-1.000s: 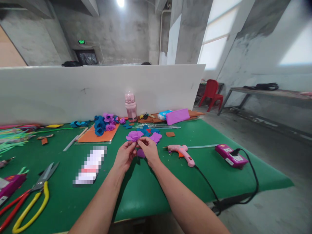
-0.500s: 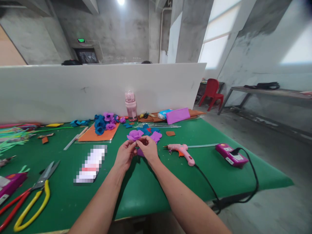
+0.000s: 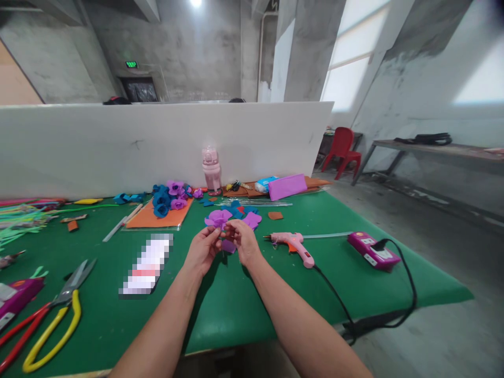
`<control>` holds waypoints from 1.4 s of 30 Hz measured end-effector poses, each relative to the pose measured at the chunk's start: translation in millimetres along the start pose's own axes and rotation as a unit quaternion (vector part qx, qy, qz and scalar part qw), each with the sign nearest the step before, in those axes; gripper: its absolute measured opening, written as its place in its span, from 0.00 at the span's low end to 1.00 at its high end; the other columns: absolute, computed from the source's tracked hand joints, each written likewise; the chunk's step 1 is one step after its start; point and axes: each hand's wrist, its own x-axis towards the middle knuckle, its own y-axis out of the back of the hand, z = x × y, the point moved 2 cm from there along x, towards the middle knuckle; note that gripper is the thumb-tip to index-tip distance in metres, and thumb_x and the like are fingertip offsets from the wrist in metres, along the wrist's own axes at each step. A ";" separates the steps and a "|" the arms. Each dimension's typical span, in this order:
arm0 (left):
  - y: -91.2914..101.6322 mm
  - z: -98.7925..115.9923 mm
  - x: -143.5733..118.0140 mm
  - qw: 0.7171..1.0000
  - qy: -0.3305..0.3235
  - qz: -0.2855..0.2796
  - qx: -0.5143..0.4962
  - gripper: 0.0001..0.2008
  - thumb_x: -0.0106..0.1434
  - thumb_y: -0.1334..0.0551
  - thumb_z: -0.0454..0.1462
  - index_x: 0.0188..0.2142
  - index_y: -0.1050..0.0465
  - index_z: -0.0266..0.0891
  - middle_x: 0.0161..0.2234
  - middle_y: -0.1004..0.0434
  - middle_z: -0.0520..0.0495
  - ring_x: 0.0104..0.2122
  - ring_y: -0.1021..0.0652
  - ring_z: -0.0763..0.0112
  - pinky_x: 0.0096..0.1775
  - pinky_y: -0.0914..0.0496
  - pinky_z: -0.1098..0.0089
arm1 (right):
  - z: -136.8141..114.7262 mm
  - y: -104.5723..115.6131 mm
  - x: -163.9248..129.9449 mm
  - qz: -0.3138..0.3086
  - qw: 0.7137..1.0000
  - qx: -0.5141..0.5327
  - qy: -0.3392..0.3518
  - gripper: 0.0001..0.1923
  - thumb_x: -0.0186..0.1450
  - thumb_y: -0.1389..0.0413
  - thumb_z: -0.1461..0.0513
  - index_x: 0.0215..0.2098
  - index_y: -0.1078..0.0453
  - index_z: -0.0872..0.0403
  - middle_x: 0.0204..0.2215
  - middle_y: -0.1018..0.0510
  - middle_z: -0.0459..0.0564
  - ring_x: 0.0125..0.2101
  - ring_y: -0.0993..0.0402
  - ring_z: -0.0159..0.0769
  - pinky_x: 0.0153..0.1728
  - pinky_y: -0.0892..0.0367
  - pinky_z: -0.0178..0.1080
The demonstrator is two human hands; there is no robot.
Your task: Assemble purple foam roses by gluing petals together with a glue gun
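green table carries an orange sheet with blue and purple flowers, yellow scissors, a pink glue gun. above its middle, left hand and right hand meet, both pinched on a purple flower and its thin stem.

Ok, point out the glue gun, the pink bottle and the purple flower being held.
glue gun (image 3: 294, 243), head view, on its pink body.
pink bottle (image 3: 211, 170), head view, on its middle.
purple flower (image 3: 219, 217), head view, on the top petals above the fingers.
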 end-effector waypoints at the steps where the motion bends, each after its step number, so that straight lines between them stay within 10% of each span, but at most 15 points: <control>1: 0.5 0.0 0.4 1.000 0.003 0.004 -0.006 0.17 0.42 0.29 0.36 0.28 0.33 0.35 0.22 0.26 0.52 0.15 0.34 0.84 0.20 0.38 0.80 | 0.4 1.2 0.8 0.009 1.000 -0.002 0.003 0.07 0.50 0.42 0.58 0.25 0.31 0.55 0.21 0.26 0.42 0.20 0.32 0.27 0.25 0.36 0.32; 24: 1.1 18.3 -6.7 0.938 -0.236 0.104 0.232 0.13 0.50 0.36 0.42 0.33 0.26 0.37 0.20 0.29 0.53 0.21 0.29 0.75 0.26 0.35 0.74 | -9.3 -0.9 -1.9 -0.032 0.928 -0.273 0.250 0.15 0.53 0.45 0.63 0.39 0.28 0.55 0.29 0.24 0.47 0.28 0.30 0.34 0.30 0.35 0.35; 32: -5.0 10.6 -6.9 0.994 -0.097 -0.011 0.056 0.17 0.53 0.37 0.48 0.28 0.29 0.34 0.23 0.29 0.51 0.22 0.30 0.77 0.25 0.36 0.75 | -2.9 3.0 3.9 -0.006 0.922 -0.281 0.265 0.17 0.49 0.48 0.66 0.38 0.29 0.54 0.32 0.23 0.47 0.30 0.29 0.36 0.32 0.33 0.36; 42: -1.1 8.6 -3.1 0.997 -0.066 0.010 -0.032 0.13 0.41 0.29 0.37 0.24 0.29 0.35 0.22 0.29 0.54 0.24 0.30 0.79 0.28 0.35 0.76 | 1.4 1.0 1.0 -0.008 0.915 -0.309 0.260 0.16 0.50 0.48 0.66 0.38 0.30 0.55 0.30 0.24 0.45 0.29 0.29 0.34 0.34 0.34 0.36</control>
